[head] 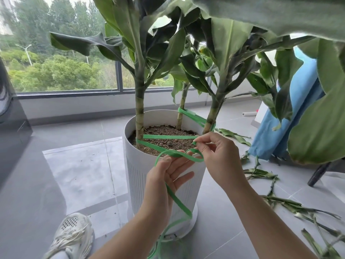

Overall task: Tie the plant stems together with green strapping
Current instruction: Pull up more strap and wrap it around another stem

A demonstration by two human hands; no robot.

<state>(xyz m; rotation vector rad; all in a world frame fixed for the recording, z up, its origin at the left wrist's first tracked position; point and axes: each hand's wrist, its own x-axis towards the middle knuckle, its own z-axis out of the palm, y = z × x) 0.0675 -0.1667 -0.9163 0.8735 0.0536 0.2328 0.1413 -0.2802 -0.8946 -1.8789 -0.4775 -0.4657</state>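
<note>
Right hand (218,156) pinching flat green strapping (169,137) at the pot's near rim; left hand (168,176) half-open, fingers curled under a loop of the same glossy band, tail trailing to the floor. Strapping wrapped around three segmented plant stems (139,116) in brown soil. Tall white ribbed pot (186,187). Wilted cut leaves (280,200) on grey tile. One white sneaker (72,234).

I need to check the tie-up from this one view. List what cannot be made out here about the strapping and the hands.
Head view only:
- Far side of the left stem: the stem itself hides how the green strapping wraps behind it.
- Loose tail of the strapping: cut off by the bottom edge, so its length is unknown.
- Whether a knot is formed: the right hand and left hand cover the crossing.
- Strapping at the right stem: partly behind the pot rim.
</note>
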